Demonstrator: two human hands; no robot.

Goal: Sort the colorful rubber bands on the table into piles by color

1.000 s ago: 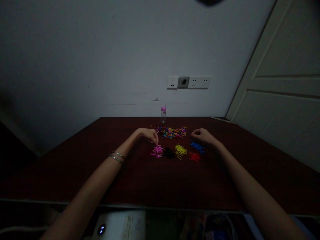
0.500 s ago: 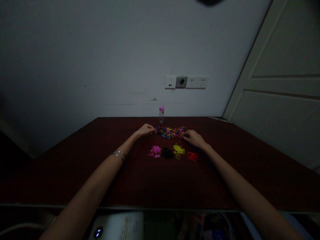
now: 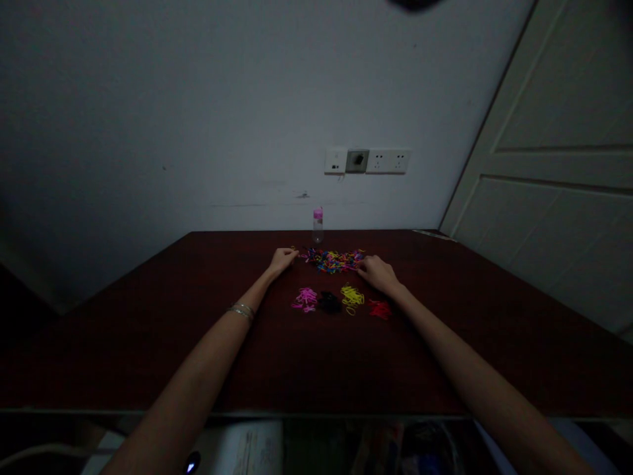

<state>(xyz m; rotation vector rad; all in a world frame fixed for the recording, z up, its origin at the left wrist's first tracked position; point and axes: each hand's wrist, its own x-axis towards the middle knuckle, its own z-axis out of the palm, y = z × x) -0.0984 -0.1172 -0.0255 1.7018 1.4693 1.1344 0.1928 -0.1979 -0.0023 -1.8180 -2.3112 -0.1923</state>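
Note:
A mixed pile of small coloured rubber bands (image 3: 333, 262) lies toward the back of the dark red table. My left hand (image 3: 283, 260) is just left of it, fingertips pinched together; whatever is between them is too small to name. At the pile's right edge, my right hand (image 3: 378, 272) has its fingers bent and pressed together against the bands, their tips partly hidden. Nearer to me are separate heaps: pink rubber bands (image 3: 306, 298), black rubber bands (image 3: 329, 302), yellow rubber bands (image 3: 352, 297) and red rubber bands (image 3: 380, 309).
A clear bottle with a pink cap (image 3: 318, 225) stands behind the pile, near the wall. Sockets (image 3: 366, 161) are set in that wall. A panelled door (image 3: 554, 191) is on the right. Below the table's front edge (image 3: 316, 415) is a white box-like device (image 3: 247, 448).
My left hand has drawn a little to the left, away from the pile's edge. My right hand stays at the right edge, nearly in the same place.

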